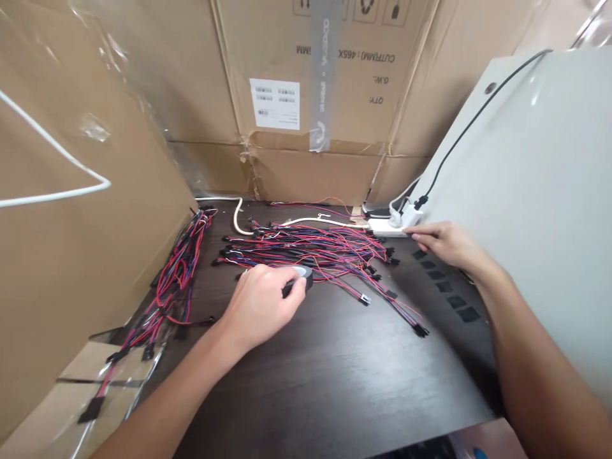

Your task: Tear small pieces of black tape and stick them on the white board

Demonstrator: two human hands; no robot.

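Lightly curled, the left hand (261,312) sits over a roll of black tape (306,277), its fingers and thumb closed around the roll at the near edge of a loose heap of red, blue and black wires (306,252). The roll looks light and firm, and its rim seems the easiest place to grip, though the tape's face may be slightly tacky. The thin wires look soft and springy and are likely to tangle, so taking them by the stiffer black plastic connectors (419,330) would probably give better control than pulling on the strands. The heap lies across the middle of the dark tabletop (335,389), just beyond the left hand and reaching rightward towards the right hand (449,245). That hand holds nothing; its fingers are loosely extended, with the tips at the end of a white power strip (385,227), possibly touching it. A row of small black squares (444,287) lies on the tabletop just below the right hand. Farther left, a second bundle of similar wires (176,274) lies against a cardboard sheet (71,223).
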